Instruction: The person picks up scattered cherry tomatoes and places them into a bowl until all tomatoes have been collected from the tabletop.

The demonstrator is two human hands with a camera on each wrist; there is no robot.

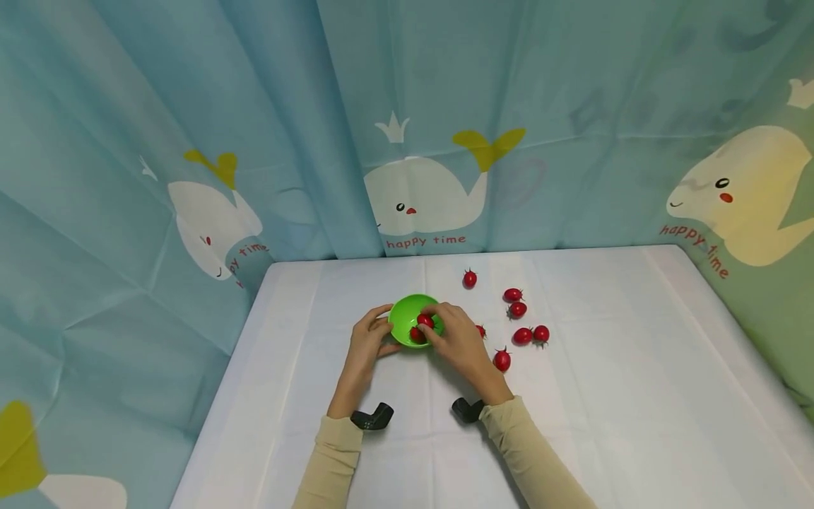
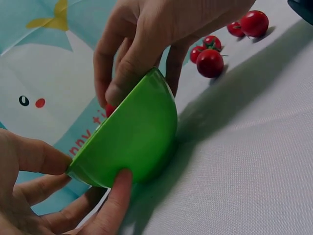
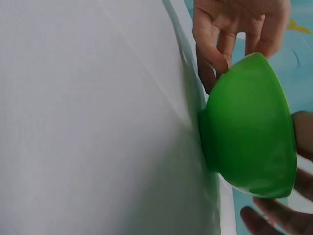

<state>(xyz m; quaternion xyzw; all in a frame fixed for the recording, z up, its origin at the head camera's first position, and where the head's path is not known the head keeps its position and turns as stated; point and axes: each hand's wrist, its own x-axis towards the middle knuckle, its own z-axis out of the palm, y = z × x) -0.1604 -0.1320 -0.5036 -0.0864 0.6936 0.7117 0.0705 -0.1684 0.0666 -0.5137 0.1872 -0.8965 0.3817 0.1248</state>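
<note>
A small green bowl (image 1: 402,315) stands on the white-covered table. My left hand (image 1: 366,344) grips it from the left; thumb (image 2: 117,198) against its outer wall, index finger at the rim. Over the bowl's right side reaches my right hand (image 1: 459,342), pinching a red cherry tomato (image 1: 425,321) between thumb and fingers, just inside the rim. Another cherry tomato (image 1: 416,335) lies in the bowl below it. From the right wrist view, the bowl's wall (image 3: 249,127) hides what is inside.
Several loose cherry tomatoes (image 1: 517,309) with green stems lie on the table to the right of the bowl, one (image 1: 480,331) partly behind the right hand. A blue curtain (image 1: 305,170) with whale prints hangs along the table's far edge. Each wrist wears a black camera mount (image 1: 372,417).
</note>
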